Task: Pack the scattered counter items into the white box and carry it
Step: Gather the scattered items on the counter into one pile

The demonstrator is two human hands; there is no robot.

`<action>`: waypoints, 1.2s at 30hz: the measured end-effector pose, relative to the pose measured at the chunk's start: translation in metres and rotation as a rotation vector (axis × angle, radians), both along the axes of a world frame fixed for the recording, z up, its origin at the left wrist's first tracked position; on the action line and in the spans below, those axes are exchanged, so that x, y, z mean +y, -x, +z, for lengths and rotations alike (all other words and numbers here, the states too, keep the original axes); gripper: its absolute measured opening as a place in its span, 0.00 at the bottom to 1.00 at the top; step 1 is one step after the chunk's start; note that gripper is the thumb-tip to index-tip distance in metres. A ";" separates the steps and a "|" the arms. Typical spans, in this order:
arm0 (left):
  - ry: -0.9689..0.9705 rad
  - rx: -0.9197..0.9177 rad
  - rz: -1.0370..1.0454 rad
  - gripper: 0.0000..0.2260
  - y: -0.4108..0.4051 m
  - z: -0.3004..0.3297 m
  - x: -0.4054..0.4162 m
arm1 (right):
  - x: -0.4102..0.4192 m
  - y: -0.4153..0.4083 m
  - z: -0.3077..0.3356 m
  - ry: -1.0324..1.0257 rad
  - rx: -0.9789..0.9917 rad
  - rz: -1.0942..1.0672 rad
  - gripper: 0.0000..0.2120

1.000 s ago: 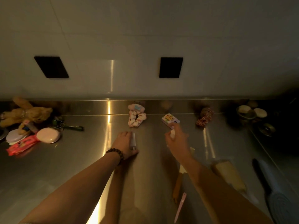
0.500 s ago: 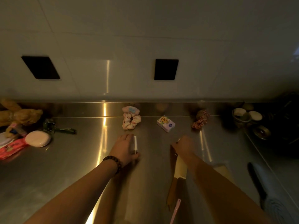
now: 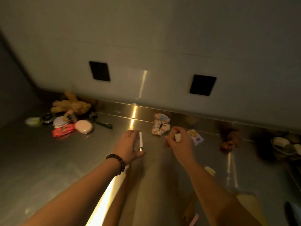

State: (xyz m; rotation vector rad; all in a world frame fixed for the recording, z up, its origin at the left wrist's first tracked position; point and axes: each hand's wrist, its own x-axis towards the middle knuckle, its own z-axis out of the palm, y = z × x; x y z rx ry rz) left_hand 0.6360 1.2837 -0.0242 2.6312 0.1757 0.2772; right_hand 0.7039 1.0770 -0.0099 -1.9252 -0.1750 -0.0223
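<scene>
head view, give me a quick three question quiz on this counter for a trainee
1. True or false: the left hand holds a slim white tube.
2. Which lies nearest the right hand? A) pink scrunchie B) plush bear C) red packet
3. Fill in: the left wrist wears a dark ____ bracelet.

Key: 1 true; 2 A; 3 beaded. The right hand also grips a small white piece; what it is cannot be told.

Dim, warm light — steel glare, motion-blurred.
</scene>
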 end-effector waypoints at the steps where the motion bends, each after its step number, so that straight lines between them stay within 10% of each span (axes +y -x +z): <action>1: -0.010 -0.008 0.026 0.39 0.009 0.003 0.011 | 0.015 0.003 0.001 0.018 -0.009 0.030 0.20; 22: 0.079 0.210 0.439 0.44 0.144 -0.020 0.405 | 0.443 0.093 -0.024 0.155 0.022 0.541 0.19; 36: 0.104 0.216 0.277 0.40 0.077 -0.056 0.525 | 0.606 0.054 -0.057 0.190 0.050 0.563 0.14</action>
